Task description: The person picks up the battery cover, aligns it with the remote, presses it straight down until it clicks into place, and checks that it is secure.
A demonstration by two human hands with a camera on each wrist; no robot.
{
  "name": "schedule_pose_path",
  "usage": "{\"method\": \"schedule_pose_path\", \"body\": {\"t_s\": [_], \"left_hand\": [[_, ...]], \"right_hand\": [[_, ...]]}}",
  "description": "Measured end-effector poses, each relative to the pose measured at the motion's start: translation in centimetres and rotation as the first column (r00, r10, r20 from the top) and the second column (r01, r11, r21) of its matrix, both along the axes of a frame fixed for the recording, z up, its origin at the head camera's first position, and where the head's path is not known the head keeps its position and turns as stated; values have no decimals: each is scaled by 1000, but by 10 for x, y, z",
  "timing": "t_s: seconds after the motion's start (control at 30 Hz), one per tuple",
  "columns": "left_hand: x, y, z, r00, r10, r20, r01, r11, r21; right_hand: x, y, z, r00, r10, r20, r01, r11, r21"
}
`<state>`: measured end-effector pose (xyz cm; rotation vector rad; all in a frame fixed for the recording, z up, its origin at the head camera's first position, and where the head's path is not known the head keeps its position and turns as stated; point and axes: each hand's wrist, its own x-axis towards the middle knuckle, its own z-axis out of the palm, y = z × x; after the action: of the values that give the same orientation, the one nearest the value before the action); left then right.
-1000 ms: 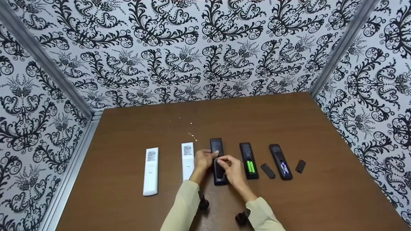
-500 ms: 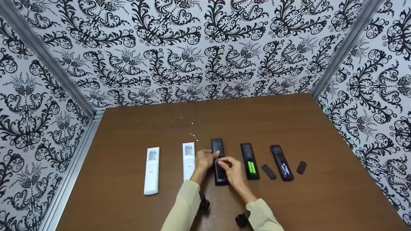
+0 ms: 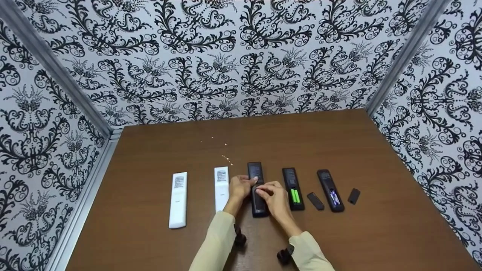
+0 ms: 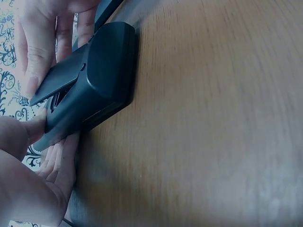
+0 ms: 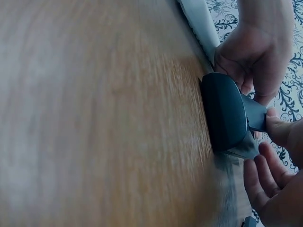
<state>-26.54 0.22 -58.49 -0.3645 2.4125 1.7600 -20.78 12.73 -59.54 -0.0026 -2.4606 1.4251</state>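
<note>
Fingers of R hand (image 3: 274, 195) pinch the half-raised cover (image 4: 62, 74) of the mid remote (image 4: 108, 64), L hand (image 3: 239, 187) gripping it on the worktop (image 3: 150, 158), w/ 2 dark remotes (image 3: 290, 178) (image 3: 325, 181) uncovered, batts (image 3: 295, 196) showing, & 2 white remotes (image 3: 178, 201) (image 3: 221, 190) apparently unopened.

Likely a booth (image 3: 124, 64), scroll-patterned walls (image 3: 211, 67), grey corner posts (image 3: 407, 56), brown tabletop (image 3: 301, 139)

Wht remote (image 3: 221, 188) crowds L hand (image 3: 239, 188), L side.
</note>
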Motion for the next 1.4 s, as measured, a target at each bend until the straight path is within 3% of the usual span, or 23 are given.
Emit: {"method": "schedule_pose_path", "body": {"t_s": [0.6,0.93,1.1,1.4], "left_hand": [[0,0,1,1000,-3,11,3,1000,-16],[0,1,0,1000,-4,2,4,1000,-11],[-1,1,-2,1000,0,3,0,1000,7],[0,1,-1,1000,-1,11,1,1000,-2]], "right_hand": [[-1,3,-5,999,10,39,-10,1000,-3],[-9,6,-1,968,19,250,15,991,-134],[-11,6,-3,961,31,273,25,980,-199],[-10,6,0,952,15,306,45,981,-189]]}}
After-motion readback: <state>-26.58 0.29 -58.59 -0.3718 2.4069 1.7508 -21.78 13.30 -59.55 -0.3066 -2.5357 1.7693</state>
